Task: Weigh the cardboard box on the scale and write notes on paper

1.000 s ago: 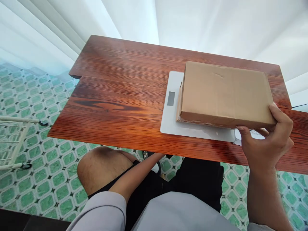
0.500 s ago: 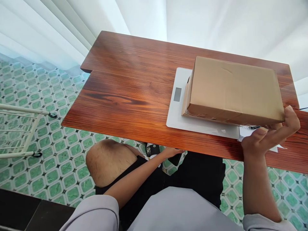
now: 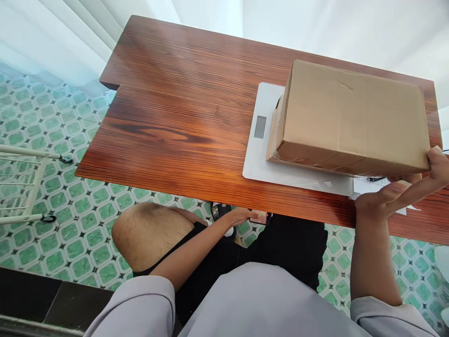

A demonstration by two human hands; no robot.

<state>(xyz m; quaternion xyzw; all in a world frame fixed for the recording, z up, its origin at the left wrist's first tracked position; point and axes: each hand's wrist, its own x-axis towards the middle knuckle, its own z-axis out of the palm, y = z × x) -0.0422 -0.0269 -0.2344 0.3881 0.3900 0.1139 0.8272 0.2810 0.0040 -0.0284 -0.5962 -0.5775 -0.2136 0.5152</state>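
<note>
A brown cardboard box (image 3: 356,114) sits with its left end over a white flat scale (image 3: 251,154). My right hand (image 3: 417,180) grips the box at its near right corner, index finger against the corner and other fingers underneath. The box's right end looks raised off the scale, though its underside is hidden. Below the table's front edge, my left hand (image 3: 240,216) holds a phone (image 3: 258,217) with its screen lit; the table hides part of it. The scale's small grey display (image 3: 260,127) shows no readable digits.
The wooden table (image 3: 168,126) has a stepped left edge. Papers (image 3: 372,185) and a small dark item lie under the box's right end. White curtains (image 3: 280,23) hang behind. A white wheeled rack (image 3: 35,187) stands on the tiled floor at left.
The box's right end has risen and shifted right with my right hand. The phone in my left hand has turned, showing a lit screen. The camera view has shifted slightly.
</note>
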